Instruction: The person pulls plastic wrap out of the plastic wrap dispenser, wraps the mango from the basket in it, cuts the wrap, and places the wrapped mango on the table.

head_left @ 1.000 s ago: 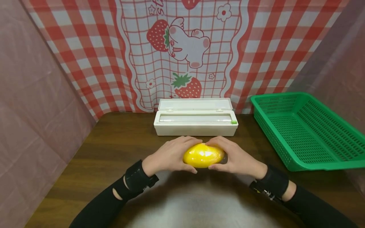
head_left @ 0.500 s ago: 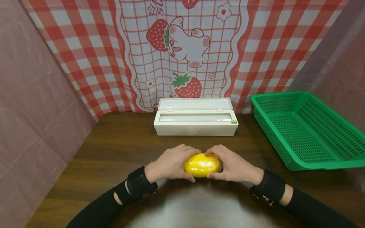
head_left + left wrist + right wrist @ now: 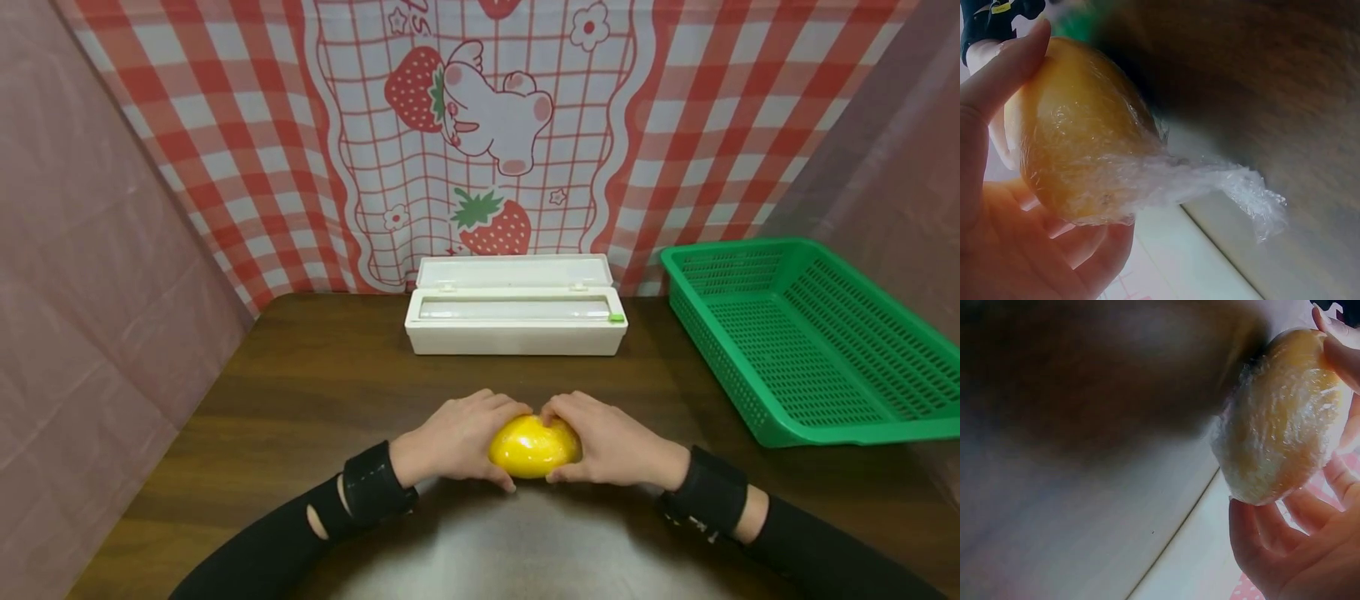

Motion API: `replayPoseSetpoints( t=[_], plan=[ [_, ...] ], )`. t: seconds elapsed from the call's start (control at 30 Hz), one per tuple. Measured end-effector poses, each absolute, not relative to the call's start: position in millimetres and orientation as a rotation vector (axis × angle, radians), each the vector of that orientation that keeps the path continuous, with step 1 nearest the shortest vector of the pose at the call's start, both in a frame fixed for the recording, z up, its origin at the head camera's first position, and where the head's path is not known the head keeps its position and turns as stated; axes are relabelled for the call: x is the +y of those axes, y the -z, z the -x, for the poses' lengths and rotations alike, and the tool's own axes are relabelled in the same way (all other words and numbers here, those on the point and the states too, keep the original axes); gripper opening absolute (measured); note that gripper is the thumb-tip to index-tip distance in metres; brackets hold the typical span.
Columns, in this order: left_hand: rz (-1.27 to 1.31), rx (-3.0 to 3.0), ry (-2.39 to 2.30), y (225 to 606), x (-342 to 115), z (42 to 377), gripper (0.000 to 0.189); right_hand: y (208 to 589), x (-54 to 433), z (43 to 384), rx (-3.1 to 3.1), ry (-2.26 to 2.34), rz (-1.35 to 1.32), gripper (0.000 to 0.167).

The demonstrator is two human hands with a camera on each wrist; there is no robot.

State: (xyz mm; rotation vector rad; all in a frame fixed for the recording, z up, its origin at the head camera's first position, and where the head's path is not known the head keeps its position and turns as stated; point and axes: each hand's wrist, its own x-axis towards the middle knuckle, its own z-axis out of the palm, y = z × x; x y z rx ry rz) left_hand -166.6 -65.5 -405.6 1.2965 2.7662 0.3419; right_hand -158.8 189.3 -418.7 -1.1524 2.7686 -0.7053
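Note:
A smooth yellow mango [image 3: 534,448], wrapped in clear cling film, is held between both hands above the table. My left hand [image 3: 468,437] grips its left end, with the thumb on the near side and the fingers on the far side. On the right end, my right hand [image 3: 611,442] grips it the same way. A twisted tail of cling film [image 3: 1235,187] sticks out from the mango in the left wrist view. Through the right wrist view, the film [image 3: 1266,434] looks wrinkled and lies close against the fruit. The head view hides the mango's underside.
Behind the hands stands a white cling film dispenser [image 3: 516,340] with its lid [image 3: 514,271] raised and a green slider [image 3: 616,318] at its right end. A green plastic basket [image 3: 723,367] sits on the right of the wooden table [image 3: 300,367]. A checked cloth [image 3: 262,125] hangs behind.
Both hands have come nearer to the person, bringing the mango away from the dispenser. The mango has turned slightly in the grip. Dispenser and basket stay in place.

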Motion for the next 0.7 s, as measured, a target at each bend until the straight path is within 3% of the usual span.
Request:
replayPoseSetpoints(
  t=[0.7],
  plan=[
    [-1.296,2.849,-0.361,390.5,-69.7,172.0,0.098,408.0,195.1,161.7,2.829,0.627,1.258,0.056]
  ],
)
